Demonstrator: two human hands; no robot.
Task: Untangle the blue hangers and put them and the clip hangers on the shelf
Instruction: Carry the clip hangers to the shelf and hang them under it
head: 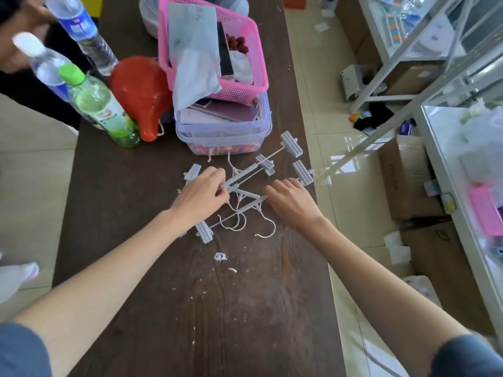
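A tangle of pale grey-blue clip hangers (246,183) lies on the dark wooden table (190,308), their bars crossing and their metal hooks (265,231) curling toward me. My left hand (202,193) pinches the bars on the left side of the pile. My right hand (291,201) rests on the right side, fingertips closed on the end of a bar. Ribbed clips stick out at the far right (291,145) and near the front left (204,233). The metal shelf (435,66) stands to the right, across the floor.
Behind the hangers stand a lidded plastic box (226,134) with a pink basket (217,47) on it, a red funnel-shaped thing (141,91) and three bottles (100,107). Another person sits at the far left. Cardboard boxes (405,175) line the floor under the shelf.
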